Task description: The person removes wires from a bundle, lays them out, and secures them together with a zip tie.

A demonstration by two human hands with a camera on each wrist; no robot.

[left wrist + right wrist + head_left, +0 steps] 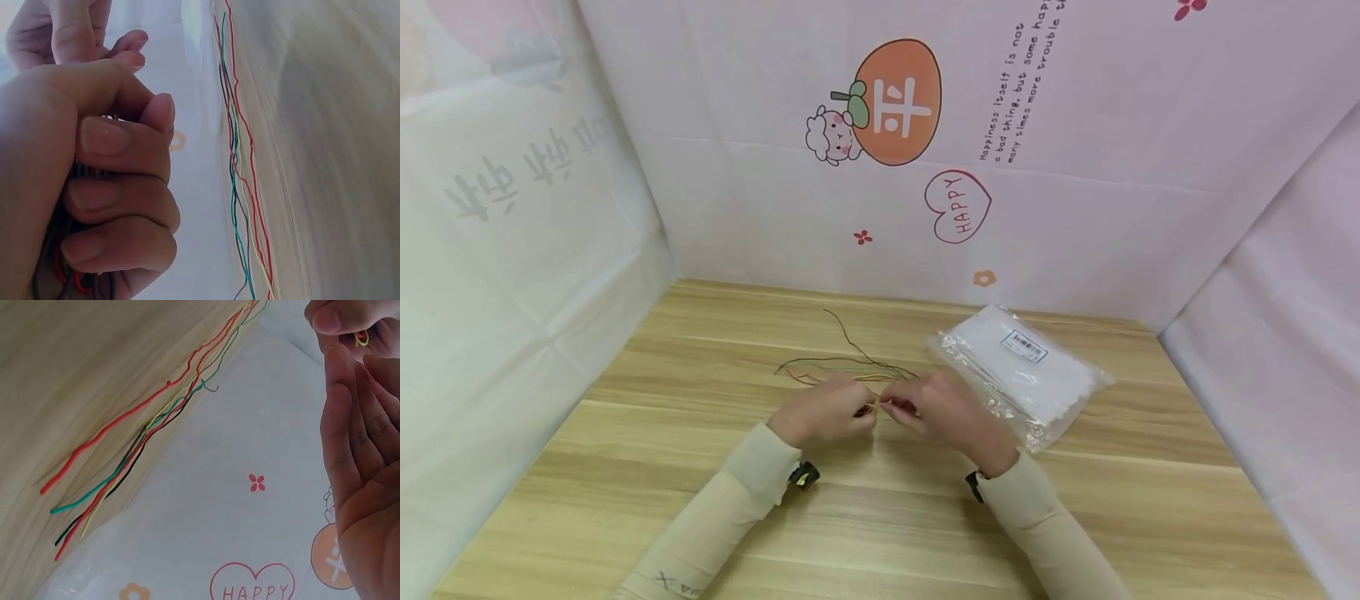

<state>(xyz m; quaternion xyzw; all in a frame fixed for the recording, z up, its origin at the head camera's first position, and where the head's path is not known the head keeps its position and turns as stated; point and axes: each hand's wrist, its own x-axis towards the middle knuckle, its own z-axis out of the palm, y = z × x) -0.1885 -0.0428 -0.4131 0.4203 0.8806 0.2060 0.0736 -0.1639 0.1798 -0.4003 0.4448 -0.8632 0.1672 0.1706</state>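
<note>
My left hand point(831, 408) curls its fingers round a bundle of thin coloured wires point(61, 250); dark and red strands show between palm and fingertips in the left wrist view. A small yellow loop point(362, 339) pokes out of that fist in the right wrist view. Close beside it, my right hand point(943, 412) brings thumb and forefinger together at the bundle's end, pinching a thin wire tip point(329, 347) mostly hidden by the fingers. Behind both hands, loose red, green, yellow and black wires point(827, 363) lie along the wooden table point(880, 525).
A clear plastic bag point(1030, 371) with white contents and a barcode label lies to the right, close to my right hand. Printed white cloth point(760, 208) walls in the table at the back and sides. One dark wire point(848, 335) stretches toward the back.
</note>
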